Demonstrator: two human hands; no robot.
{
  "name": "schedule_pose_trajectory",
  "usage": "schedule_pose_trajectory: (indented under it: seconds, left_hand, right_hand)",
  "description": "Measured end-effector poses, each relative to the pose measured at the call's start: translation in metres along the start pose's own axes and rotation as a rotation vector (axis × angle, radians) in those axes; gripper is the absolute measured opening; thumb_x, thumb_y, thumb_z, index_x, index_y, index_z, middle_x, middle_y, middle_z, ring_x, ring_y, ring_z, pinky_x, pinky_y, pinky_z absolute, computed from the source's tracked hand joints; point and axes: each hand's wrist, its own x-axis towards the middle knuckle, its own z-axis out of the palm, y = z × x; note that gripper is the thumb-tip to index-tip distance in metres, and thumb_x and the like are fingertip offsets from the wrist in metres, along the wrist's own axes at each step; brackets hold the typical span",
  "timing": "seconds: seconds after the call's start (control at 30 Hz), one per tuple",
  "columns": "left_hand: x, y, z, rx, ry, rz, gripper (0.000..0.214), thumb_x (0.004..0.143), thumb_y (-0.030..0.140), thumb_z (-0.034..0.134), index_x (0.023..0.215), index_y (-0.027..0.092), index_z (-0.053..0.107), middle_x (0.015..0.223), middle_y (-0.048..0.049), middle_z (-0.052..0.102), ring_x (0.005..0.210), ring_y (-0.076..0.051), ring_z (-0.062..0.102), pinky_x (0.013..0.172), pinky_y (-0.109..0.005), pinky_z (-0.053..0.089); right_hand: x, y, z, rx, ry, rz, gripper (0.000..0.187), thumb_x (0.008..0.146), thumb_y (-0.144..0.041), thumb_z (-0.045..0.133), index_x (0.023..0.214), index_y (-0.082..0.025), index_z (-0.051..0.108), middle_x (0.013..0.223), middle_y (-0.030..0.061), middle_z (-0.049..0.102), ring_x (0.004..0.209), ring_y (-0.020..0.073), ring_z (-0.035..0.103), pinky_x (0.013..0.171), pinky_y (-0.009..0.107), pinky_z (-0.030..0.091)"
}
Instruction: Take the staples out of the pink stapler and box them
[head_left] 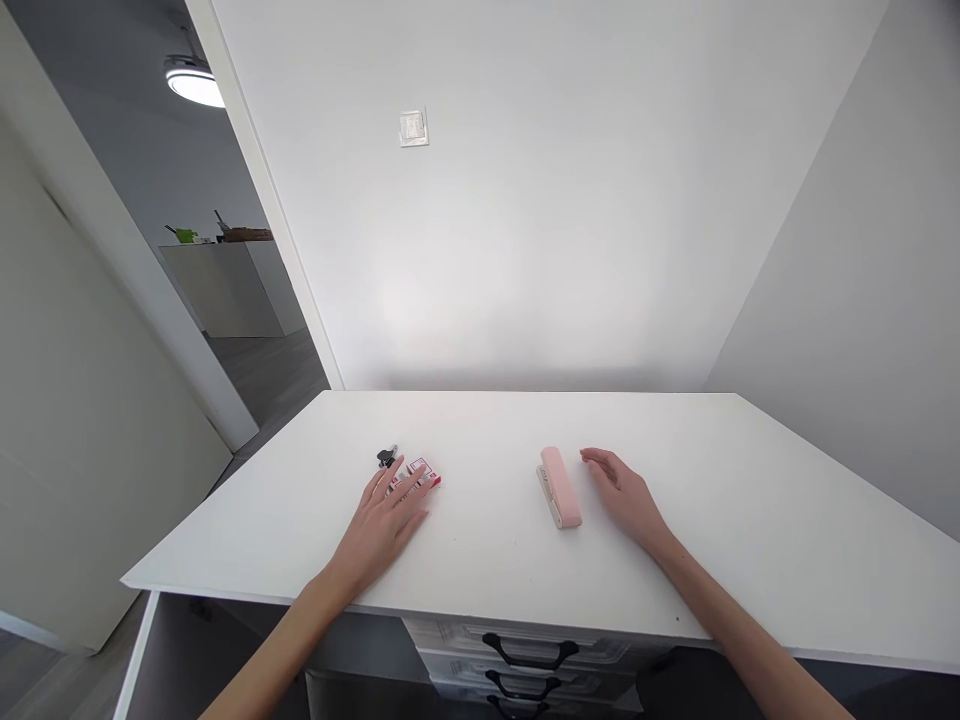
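My left hand (pixel 381 525) lies palm down with its fingers spread over small red-and-white boxes (pixel 424 470), partly covering them. Just beyond its fingertips is a small black clip (pixel 386 457), and whether the hand touches it I cannot tell. A pink stapler (pixel 562 488) with a pale base rests on the white tabletop to the right. Beside the stapler, on its right, my right hand (pixel 624 494) rests on its edge, fingers loosely curved with a gap to the thumb. It is apart from the stapler and nothing shows in it.
The white table (pixel 480 565) backs onto a pale wall with a light switch (pixel 413 128). Below its front edge are drawers with black handles (pixel 529 652). At left, a doorway opens to another room with a cabinet (pixel 225 290) and a lit ceiling lamp (pixel 196 86).
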Motion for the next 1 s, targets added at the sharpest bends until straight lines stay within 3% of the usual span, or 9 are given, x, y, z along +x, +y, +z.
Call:
schedule_pose_trajectory:
  seconds: [0.17,0.37,0.5,0.73,1.0]
  left_hand:
    - [0.014,-0.008,0.007,-0.069,0.023,-0.073,0.04,0.106,0.045,0.045,0.143,0.041,0.06,0.148,0.0021,0.06,0.156,-0.031,0.026,0.124,-0.061,0.027]
    - [0.014,-0.023,0.015,-0.032,0.082,-0.173,0.041,0.106,0.048,0.041,0.138,0.037,0.065,0.146,0.0018,0.061,0.155,-0.03,0.03,0.123,-0.061,0.028]
    - [0.012,-0.021,0.015,0.014,0.137,-0.181,0.041,0.106,0.047,0.039,0.135,0.035,0.067,0.146,0.0017,0.062,0.153,-0.03,0.034,0.124,-0.059,0.029]
    - [0.016,0.014,0.023,-0.048,0.13,-0.042,0.041,0.106,0.041,0.043,0.143,0.029,0.057,0.153,-0.0036,0.055,0.151,-0.028,0.038,0.123,-0.051,0.034]
    - [0.049,0.06,0.044,-0.169,0.06,0.051,0.037,0.106,0.037,0.045,0.141,0.028,0.054,0.153,-0.0051,0.054,0.149,-0.025,0.04,0.121,-0.048,0.038]
  right_hand:
    - [0.001,0.001,0.0,-0.007,0.003,0.005,0.038,0.097,-0.05,0.048,0.127,-0.031,0.064,0.143,0.0036,0.064,0.135,0.0281,0.057,0.112,0.049,0.047]
    - [0.002,0.0,-0.001,-0.005,0.009,-0.003,0.039,0.097,-0.051,0.049,0.126,-0.031,0.065,0.143,0.0035,0.064,0.134,0.0282,0.058,0.11,0.048,0.048]
    - [-0.001,-0.003,-0.002,-0.005,0.002,0.003,0.037,0.097,-0.051,0.049,0.125,-0.032,0.065,0.142,0.0027,0.064,0.134,0.028,0.058,0.109,0.047,0.049]
    - [-0.006,-0.015,-0.002,-0.034,-0.061,-0.003,0.038,0.096,-0.057,0.052,0.118,-0.032,0.07,0.134,0.0036,0.069,0.121,0.0294,0.063,0.098,0.046,0.053]
    - [-0.015,-0.031,-0.001,-0.069,-0.276,-0.118,0.043,0.093,-0.055,0.059,0.13,-0.033,0.065,0.131,0.0035,0.07,0.11,0.0277,0.065,0.098,0.043,0.051]
